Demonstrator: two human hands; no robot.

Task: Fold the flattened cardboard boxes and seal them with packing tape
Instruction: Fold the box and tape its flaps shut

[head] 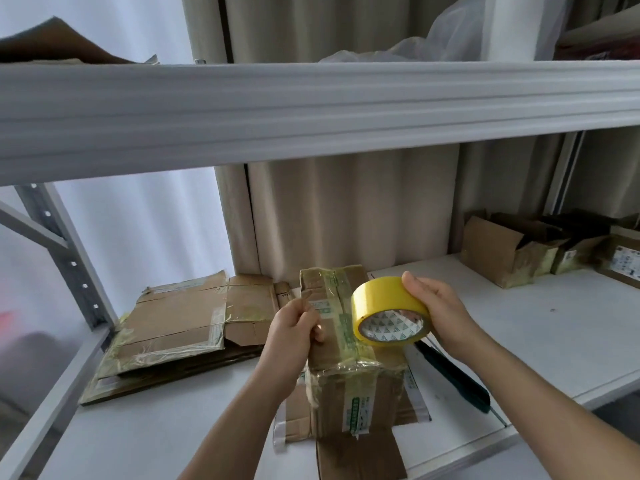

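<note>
Centrally, low in the frame, a folded cardboard box stands on a white shelf board, its top crossed by strips of clear and green-printed tape. It sits on a flat piece of cardboard that reaches toward the bottom edge of the frame. The left hand rests against the box's upper left edge, fingers curled, thumb and fingertips pinching at the tape or the box edge there; which of the two cannot be told. The right hand, right of centre, grips a roll of yellow packing tape by its outer rim, holding it over the box's top right corner with the printed core facing the camera.

Left of the box, a stack of flattened cardboard boxes lies on the same board, patched with old tape. Just right of the box, a dark, long-handled tool lies on the board under the right forearm. At the right edge, near the back, several opened cartons stand together.

A thick white shelf beam spans the upper half of the frame, with crumpled clear plastic above it at the upper right. A grey perforated upright stands at the left. Beige pleated curtains hang behind the shelving, and pale daylight shows through at the left.
</note>
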